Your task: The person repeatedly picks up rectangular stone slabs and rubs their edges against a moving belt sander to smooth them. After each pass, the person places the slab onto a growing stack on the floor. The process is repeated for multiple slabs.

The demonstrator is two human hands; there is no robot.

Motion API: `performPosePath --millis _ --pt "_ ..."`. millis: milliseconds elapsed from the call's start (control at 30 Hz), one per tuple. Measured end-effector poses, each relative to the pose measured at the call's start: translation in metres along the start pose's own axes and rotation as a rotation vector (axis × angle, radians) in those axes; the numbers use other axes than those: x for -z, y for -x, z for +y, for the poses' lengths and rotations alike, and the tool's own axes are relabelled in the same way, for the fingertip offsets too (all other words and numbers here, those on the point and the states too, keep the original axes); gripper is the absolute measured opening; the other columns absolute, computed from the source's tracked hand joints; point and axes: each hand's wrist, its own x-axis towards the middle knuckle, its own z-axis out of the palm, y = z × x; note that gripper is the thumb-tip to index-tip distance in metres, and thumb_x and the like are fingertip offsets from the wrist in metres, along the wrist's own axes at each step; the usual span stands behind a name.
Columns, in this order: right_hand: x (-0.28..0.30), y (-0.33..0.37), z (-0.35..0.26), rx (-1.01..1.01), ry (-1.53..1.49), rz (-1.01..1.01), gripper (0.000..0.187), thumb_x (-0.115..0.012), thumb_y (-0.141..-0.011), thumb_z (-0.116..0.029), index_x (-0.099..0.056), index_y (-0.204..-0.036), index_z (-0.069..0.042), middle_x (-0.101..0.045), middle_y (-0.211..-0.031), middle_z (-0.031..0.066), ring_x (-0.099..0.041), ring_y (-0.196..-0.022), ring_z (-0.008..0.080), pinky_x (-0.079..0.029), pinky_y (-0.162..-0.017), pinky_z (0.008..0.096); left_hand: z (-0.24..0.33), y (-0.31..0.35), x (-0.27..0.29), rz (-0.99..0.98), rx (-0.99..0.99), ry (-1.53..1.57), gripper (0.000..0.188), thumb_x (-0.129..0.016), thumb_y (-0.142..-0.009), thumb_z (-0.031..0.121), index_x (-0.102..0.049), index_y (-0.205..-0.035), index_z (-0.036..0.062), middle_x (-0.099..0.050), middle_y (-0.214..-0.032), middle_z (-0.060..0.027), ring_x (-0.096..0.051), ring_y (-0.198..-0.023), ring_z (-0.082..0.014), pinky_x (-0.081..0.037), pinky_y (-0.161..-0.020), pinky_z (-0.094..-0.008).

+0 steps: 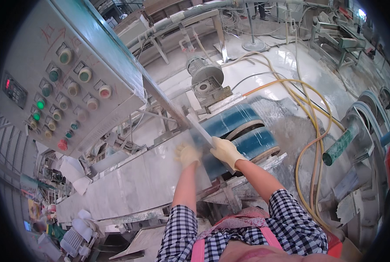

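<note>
My left hand (pixel 187 154), in a pale yellow glove, lies over a flat grey slab (pixel 151 168); it is smeared by motion, but its fingers look spread. My right hand (pixel 227 153), gloved alike, has its fingers closed round a narrow pale strip (pixel 199 126). The strip slants across blue belts (pixel 230 120), from the upper left down past my right hand. Part of it is hidden under the glove. I cannot tell whether strip and slab are joined.
On the left stands a grey control cabinet (pixel 103 56) with several buttons, some lit green. A motor (pixel 203 72) sits beyond the belts. Yellow hoses (pixel 310 105) coil over the wet floor at right, near a machine with a green cylindrical handle (pixel 340 146).
</note>
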Motion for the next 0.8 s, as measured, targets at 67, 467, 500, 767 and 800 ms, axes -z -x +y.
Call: performPosePath --millis 67,467,500,767,800 --pt "0.007 0.003 0.007 -0.012 -0.059 0.021 0.025 -0.056 -0.086 -0.022 -0.061 -0.102 -0.003 -0.068 -0.096 0.0251 -0.065 -0.093 0.0429 -0.05 -0.082 0.0509 -0.003 0.001 0.004 -0.01 -0.045 0.051 0.095 -0.079 -0.072 0.049 -0.04 -0.141 -0.003 -0.049 -0.141 -0.0202 -0.044 -0.132 -0.0383 -0.035 -0.107 -0.055" --pt "-0.033 -0.015 -0.008 0.134 0.041 -0.144 0.027 -0.063 -0.081 -0.022 -0.063 -0.1 -0.002 -0.069 -0.098 0.0231 -0.066 -0.093 0.0411 -0.051 -0.083 0.0493 -0.105 -0.021 0.005 -0.092 -0.049 0.946 0.043 -0.052 -0.087 0.024 -0.058 -0.109 -0.0123 -0.064 -0.094 -0.0305 -0.064 -0.084 -0.0385 -0.047 -0.079 -0.047" --pt "-0.035 -0.016 -0.01 0.14 0.037 -0.13 0.029 -0.063 -0.081 -0.024 -0.063 -0.1 -0.002 -0.069 -0.098 0.0232 -0.066 -0.093 0.0411 -0.051 -0.083 0.0491 -0.098 -0.018 -0.001 -0.011 -0.102 0.969 0.04 -0.052 -0.087 0.024 -0.059 -0.102 -0.0115 -0.064 -0.09 -0.0265 -0.063 -0.081 -0.035 -0.047 -0.077 -0.0442" --pt "-0.021 -0.001 -0.029 0.153 0.089 -0.105 0.045 -0.067 -0.084 -0.04 -0.057 -0.102 -0.001 -0.069 -0.094 0.0215 -0.067 -0.089 0.0412 -0.052 -0.08 0.0489 -0.069 0.004 -0.005 -0.34 -0.232 1.46 0.042 -0.049 -0.096 0.025 -0.058 -0.123 -0.0054 -0.067 -0.107 -0.0177 -0.064 -0.101 -0.0264 -0.049 -0.087 -0.0345" --pt "-0.021 0.002 -0.034 0.15 0.158 -0.117 0.047 -0.068 -0.084 -0.042 -0.055 -0.103 -0.001 -0.07 -0.093 0.0214 -0.068 -0.088 0.0411 -0.052 -0.079 0.0491 -0.071 0.002 -0.003 -0.169 -0.223 1.139 0.043 -0.052 -0.095 0.028 -0.058 -0.124 -0.0042 -0.066 -0.111 -0.0187 -0.062 -0.106 -0.0284 -0.047 -0.091 -0.0348"
